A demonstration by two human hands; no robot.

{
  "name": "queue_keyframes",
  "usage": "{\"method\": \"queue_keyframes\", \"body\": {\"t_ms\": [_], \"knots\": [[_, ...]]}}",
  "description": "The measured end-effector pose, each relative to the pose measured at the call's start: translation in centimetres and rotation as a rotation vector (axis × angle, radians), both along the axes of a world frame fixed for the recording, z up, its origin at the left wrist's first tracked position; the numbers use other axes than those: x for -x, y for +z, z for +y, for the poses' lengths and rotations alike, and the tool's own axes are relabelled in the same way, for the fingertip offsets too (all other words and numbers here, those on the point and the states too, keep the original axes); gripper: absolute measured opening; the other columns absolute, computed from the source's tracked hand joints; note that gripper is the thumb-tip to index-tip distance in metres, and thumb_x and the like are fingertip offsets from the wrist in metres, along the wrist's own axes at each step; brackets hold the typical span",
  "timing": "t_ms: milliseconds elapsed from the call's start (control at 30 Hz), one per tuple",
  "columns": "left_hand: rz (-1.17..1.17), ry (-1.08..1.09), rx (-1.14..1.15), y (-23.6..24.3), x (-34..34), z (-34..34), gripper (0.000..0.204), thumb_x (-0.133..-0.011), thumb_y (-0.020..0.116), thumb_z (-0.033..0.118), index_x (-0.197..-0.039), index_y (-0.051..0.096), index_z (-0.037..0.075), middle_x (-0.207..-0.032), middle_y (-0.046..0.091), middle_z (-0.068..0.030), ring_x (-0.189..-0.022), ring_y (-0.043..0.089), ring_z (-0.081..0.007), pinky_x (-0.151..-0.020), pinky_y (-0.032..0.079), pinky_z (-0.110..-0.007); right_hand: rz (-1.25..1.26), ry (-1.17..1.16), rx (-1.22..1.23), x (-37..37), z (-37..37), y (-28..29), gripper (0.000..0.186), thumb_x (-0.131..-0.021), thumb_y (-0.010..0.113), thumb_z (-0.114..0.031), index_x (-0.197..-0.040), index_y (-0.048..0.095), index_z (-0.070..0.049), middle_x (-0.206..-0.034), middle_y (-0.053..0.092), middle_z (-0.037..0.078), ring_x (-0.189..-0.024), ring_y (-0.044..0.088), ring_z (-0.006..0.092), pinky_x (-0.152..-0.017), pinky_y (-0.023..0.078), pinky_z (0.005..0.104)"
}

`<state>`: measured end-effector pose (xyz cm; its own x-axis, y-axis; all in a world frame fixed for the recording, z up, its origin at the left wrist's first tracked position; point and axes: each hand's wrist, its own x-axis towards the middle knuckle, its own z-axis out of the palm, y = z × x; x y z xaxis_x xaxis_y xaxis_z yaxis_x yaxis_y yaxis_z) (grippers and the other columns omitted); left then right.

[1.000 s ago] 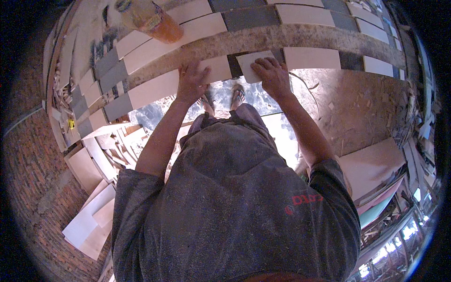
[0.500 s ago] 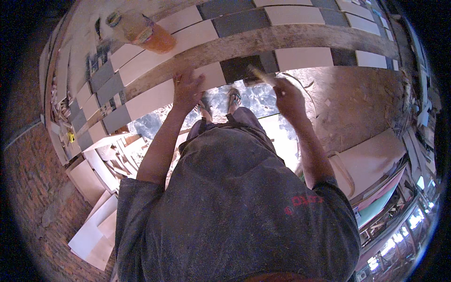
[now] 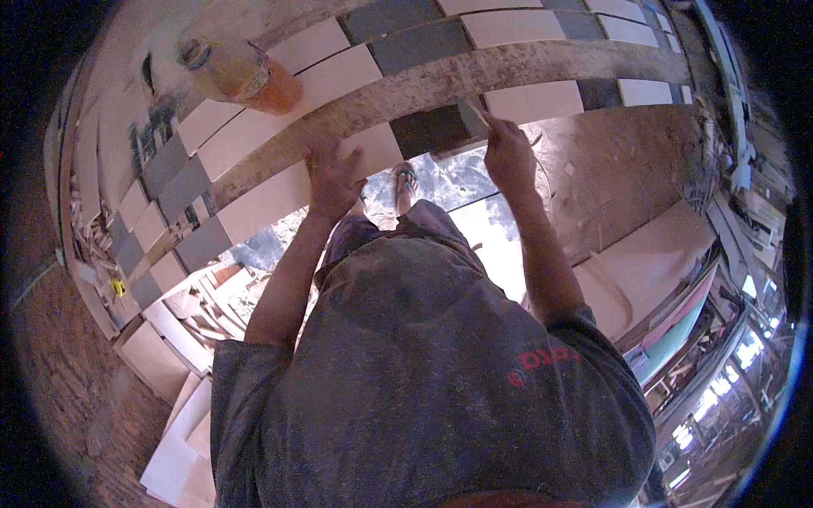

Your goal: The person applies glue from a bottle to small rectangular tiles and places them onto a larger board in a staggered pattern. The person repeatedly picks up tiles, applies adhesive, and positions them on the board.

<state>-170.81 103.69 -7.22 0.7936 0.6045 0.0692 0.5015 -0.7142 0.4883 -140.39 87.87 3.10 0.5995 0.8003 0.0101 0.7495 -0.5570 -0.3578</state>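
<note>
My left hand rests with its fingers apart on a pale rectangular panel along the bench's near edge. In my right hand is a thin pale stick, gripped between closed fingers; its far end is too blurred to name the tool. The stick's tip lies over the joint between a dark panel and the pale panel to its right. Pale and dark grey panels alternate along this near row.
A clear bottle with orange contents stands at the far left of the bench. A bare wooden strip separates the panel rows. Offcuts lie below on the left. Larger boards lean at the right, near a brick surface at far left.
My right hand has shifted slightly left, and the stick has turned from slanting left to pointing more away from me. My left hand stays on the pale panel. The whole view has shifted a little.
</note>
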Motion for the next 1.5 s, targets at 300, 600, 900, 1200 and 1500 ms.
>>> {"method": "queue_keyframes", "body": {"t_ms": [300,600,900,1200,1500], "knots": [[-0.094,-0.072,-0.063,-1.4,0.2,0.4,0.066,-0.075,0.075,0.032,-0.138,0.058,0.016,-0.149,0.038,-0.0252,-0.142,0.029,-0.0441,-0.118,0.006,-0.067,-0.324,0.078,0.072,6.1,-0.9,-5.5,0.053,-0.079,0.058,-0.001,-0.131,0.061,-0.014,-0.127,0.059,0.009,-0.113,0.057,0.0324,-0.089,0.055,0.0429],[-0.081,-0.078,0.011,-2.1,0.6,0.3,0.064,-0.078,0.072,0.030,-0.139,0.057,0.015,-0.150,0.036,-0.0220,-0.143,0.028,-0.0411,-0.117,0.006,-0.066,-0.181,-0.003,0.180,8.2,-3.4,-0.9,0.050,-0.079,0.060,0.000,-0.124,0.067,-0.020,-0.119,0.068,0.003,-0.106,0.062,0.0299,-0.085,0.056,0.0430],[-0.073,-0.100,0.081,-0.7,0.4,0.5,0.065,-0.076,0.074,0.028,-0.137,0.059,0.013,-0.150,0.036,-0.0217,-0.143,0.028,-0.0395,-0.116,0.006,-0.065,-0.183,-0.259,0.273,4.7,0.1,0.1,0.026,-0.091,0.061,-0.010,-0.112,0.074,-0.018,-0.107,0.073,0.008,-0.097,0.068,0.0302,-0.082,0.056,0.0440],[-0.169,-0.066,0.180,-1.5,0.4,0.4,0.066,-0.073,0.076,0.024,-0.135,0.060,0.010,-0.150,0.037,-0.0212,-0.143,0.029,-0.0392,-0.116,0.009,-0.064,0.004,-0.165,0.279,5.5,-0.8,1.1,0.025,-0.093,0.061,-0.019,-0.114,0.073,-0.013,-0.100,0.072,0.015,-0.089,0.070,0.0344,-0.080,0.055,0.0482],[-0.114,-0.060,0.078,-0.9,0.1,0.3,0.062,-0.073,0.077,0.025,-0.132,0.063,0.013,-0.148,0.038,-0.0192,-0.142,0.030,-0.0394,-0.116,0.009,-0.066,-0.191,-0.258,0.255,0.9,-1.1,-1.7,0.025,-0.092,0.049,-0.015,-0.105,0.068,-0.006,-0.094,0.070,0.020,-0.084,0.069,0.0406,-0.075,0.056,0.0515]]}}
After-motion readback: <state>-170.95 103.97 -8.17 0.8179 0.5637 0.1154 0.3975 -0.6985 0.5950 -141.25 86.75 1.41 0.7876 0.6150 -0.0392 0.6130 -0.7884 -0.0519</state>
